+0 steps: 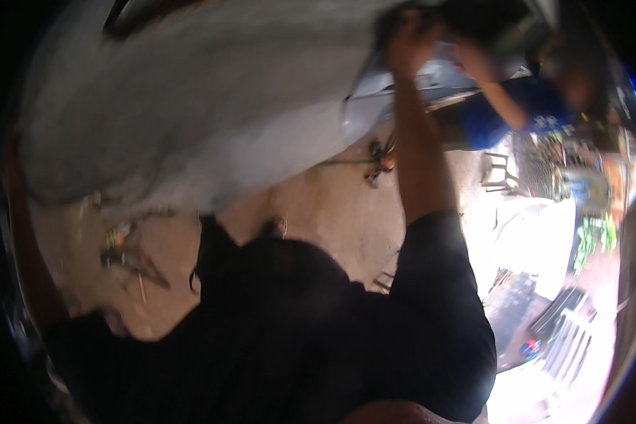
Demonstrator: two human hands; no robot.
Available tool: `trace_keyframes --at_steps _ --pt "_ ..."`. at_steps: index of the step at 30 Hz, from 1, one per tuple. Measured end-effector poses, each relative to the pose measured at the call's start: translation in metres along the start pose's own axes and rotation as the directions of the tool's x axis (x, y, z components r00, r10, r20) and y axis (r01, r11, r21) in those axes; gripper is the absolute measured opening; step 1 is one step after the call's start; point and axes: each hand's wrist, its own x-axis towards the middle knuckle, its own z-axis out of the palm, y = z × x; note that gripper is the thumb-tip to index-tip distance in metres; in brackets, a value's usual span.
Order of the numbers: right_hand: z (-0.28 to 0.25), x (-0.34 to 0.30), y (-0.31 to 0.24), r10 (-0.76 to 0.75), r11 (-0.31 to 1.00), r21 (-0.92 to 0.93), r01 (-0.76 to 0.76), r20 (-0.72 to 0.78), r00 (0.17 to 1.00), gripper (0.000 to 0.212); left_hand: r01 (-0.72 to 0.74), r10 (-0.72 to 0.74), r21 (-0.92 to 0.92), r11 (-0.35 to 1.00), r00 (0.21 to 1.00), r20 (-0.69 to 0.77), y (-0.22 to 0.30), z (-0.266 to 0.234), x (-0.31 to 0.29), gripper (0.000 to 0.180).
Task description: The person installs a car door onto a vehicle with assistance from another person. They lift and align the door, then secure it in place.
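Note:
A broad, smooth grey panel (212, 99), which looks like part of a vehicle's body, fills the upper left in front of me. My right arm stretches up past its right end. My right hand (411, 48) is at a dark, blurred area (466, 21) there; its fingers are smeared, so any grip is unclear. Below that hand is a shiny pale blue-grey section (371, 106). My left arm runs up the far left rim, and my left hand (14, 166) is by the panel's left end, dim, with its fingers hidden.
At the right, a person in a blue shirt (495, 116) reaches a hand (473, 62) toward the same dark area. A wheeled metal stand (380, 162) is on the brown floor. Blurred tools (124, 247) lie lower left; a white slatted chair (569, 350) stands lower right.

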Motion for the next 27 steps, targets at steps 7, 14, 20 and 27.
trace_keyframes --at_steps 7,14,20,27 --pt "-0.003 0.011 -0.018 0.005 0.995 0.096 -0.008 0.030 1.000 0.080 0.117 -0.133 -0.280 0.953 0.990 -0.037 0.013 0.024 0.039 0.066" --pt "-0.016 0.011 -0.026 0.053 0.996 0.063 -0.057 0.066 0.996 0.087 0.243 -0.270 -0.370 0.897 0.963 -0.022 0.040 0.018 0.050 0.075" --pt "-0.022 0.012 -0.031 0.099 0.993 0.052 -0.105 0.107 0.989 0.096 0.196 -0.292 -0.471 0.860 0.946 -0.141 0.079 0.025 0.033 0.081" --pt "-0.018 0.009 -0.026 0.095 0.995 0.011 -0.096 0.083 0.992 0.097 0.237 -0.203 -0.405 0.883 0.971 0.125 0.110 -0.001 0.016 0.081"
